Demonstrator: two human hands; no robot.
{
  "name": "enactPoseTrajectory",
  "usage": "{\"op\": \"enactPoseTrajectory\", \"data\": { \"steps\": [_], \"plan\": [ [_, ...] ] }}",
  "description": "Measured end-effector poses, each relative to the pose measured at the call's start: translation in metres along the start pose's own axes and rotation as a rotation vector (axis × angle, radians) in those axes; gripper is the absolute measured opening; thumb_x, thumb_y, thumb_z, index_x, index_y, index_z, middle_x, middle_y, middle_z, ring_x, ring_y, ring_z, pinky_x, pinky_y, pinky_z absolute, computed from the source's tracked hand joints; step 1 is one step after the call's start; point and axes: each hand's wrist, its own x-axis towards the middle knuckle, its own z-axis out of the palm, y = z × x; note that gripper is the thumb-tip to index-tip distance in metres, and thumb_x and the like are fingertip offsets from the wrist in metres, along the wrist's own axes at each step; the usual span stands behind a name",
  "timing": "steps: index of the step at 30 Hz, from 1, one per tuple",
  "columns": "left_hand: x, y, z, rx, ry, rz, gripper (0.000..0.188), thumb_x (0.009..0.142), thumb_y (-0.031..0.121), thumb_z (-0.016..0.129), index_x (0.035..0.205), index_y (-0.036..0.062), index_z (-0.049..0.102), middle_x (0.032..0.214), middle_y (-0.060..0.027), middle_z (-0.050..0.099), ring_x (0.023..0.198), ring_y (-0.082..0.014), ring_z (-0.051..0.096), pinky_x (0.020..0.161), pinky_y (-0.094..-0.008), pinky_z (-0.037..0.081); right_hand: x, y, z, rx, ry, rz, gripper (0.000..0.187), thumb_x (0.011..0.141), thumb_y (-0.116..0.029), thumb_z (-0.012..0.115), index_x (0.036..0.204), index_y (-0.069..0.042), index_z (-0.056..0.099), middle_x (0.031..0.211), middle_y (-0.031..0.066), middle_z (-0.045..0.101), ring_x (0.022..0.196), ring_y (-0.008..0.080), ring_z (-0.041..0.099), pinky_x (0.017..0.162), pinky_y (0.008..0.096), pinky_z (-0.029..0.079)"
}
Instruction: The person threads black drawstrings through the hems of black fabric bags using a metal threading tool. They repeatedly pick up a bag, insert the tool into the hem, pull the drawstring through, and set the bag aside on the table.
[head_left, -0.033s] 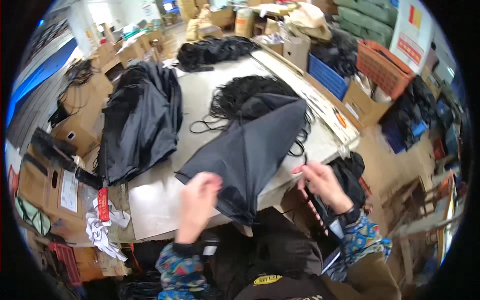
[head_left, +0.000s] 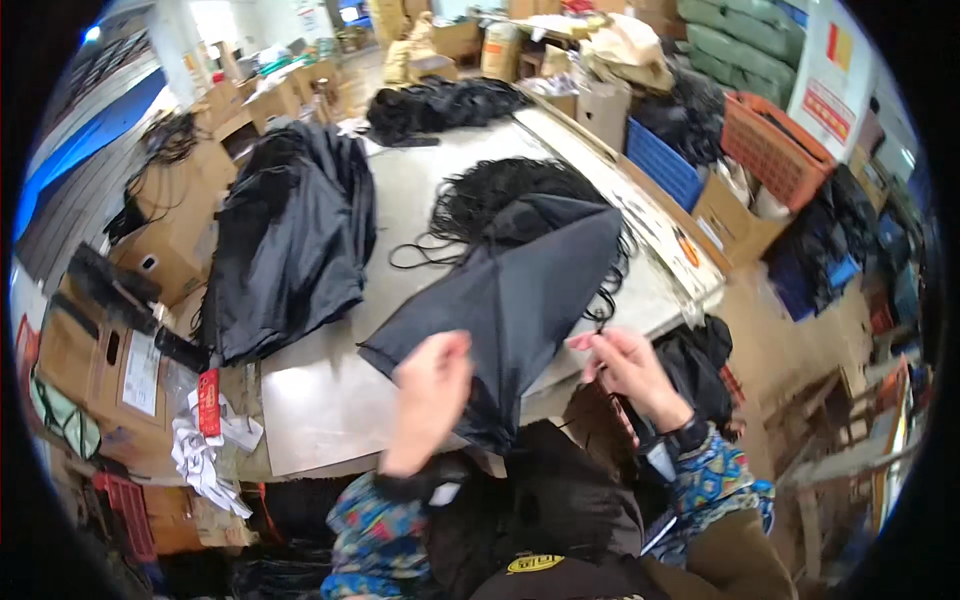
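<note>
A dark, smooth fabric piece (head_left: 490, 290), perhaps a bag, lies in front of me and hangs over the table's near edge. My left hand (head_left: 432, 395) is over its near left part, fingers curled; what they hold, if anything, is hidden. Beside the fabric's right edge, my right hand (head_left: 635, 375) has thumb and fingers pinched at the end of a black cord (head_left: 602, 318). Behind the fabric lies a heap of looped black cords (head_left: 500, 185), partly covered by it. A pile of similar dark fabric pieces (head_left: 290, 250) rests to the left.
The pale tabletop (head_left: 320, 420) carries another black bundle (head_left: 440, 105) at its far end. Orange-handled scissors (head_left: 688, 248) lie along the right edge. Beyond are a blue crate (head_left: 662, 165), an orange crate (head_left: 775, 145) and a cardboard box (head_left: 735, 220). White strips (head_left: 210, 455) hang at the near left corner.
My left hand has moved right across the fabric, and my right hand slightly left, so they are closer together. The whole view has shifted a little. The fabric lies much as before.
</note>
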Motion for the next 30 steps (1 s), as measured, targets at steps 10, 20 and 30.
{"op": "enactPoseTrajectory", "data": {
  "steps": [10, 20, 30],
  "plan": [
    [0.029, 0.011, -0.002, -0.898, -0.076, -0.101, 0.023, 0.095, 0.017, 0.052, 0.108, -0.0008, 0.061, 0.064, 0.0048, 0.044, 0.055, -0.0038, 0.037, 0.048, -0.0198, 0.028, 0.052, 0.073, 0.022, 0.565, -0.008, 0.375, 0.019, 0.098, -0.022, 0.048, 0.095, -0.005, 0.056, 0.116, 0.0079, 0.059, 0.076, 0.0152, 0.067, 0.036, 0.0186, 0.029],
    [-0.156, -0.084, -0.129, -0.727, 0.476, -0.713, 0.038, 0.088, 0.007, 0.059, 0.124, 0.0003, 0.049, 0.079, -0.0086, 0.063, 0.066, -0.0222, 0.060, 0.064, -0.0380, 0.047, 0.056, 0.066, 0.040, 0.461, 0.016, 0.337, 0.020, 0.098, -0.023, 0.047, 0.092, -0.005, 0.055, 0.120, 0.0090, 0.057, 0.075, 0.0146, 0.066, 0.035, 0.0170, 0.028],
    [-0.116, -0.038, -0.012, -0.009, 0.142, -0.457, 0.025, 0.087, 0.020, 0.065, 0.084, -0.0051, 0.063, 0.069, -0.0080, 0.061, 0.063, -0.0102, 0.055, 0.059, -0.0265, 0.045, 0.031, 0.054, 0.038, 0.318, 0.009, 0.173, 0.025, 0.099, -0.026, 0.047, 0.097, -0.003, 0.056, 0.109, 0.0094, 0.064, 0.073, 0.0121, 0.066, 0.036, 0.0154, 0.031]
  ]
}}
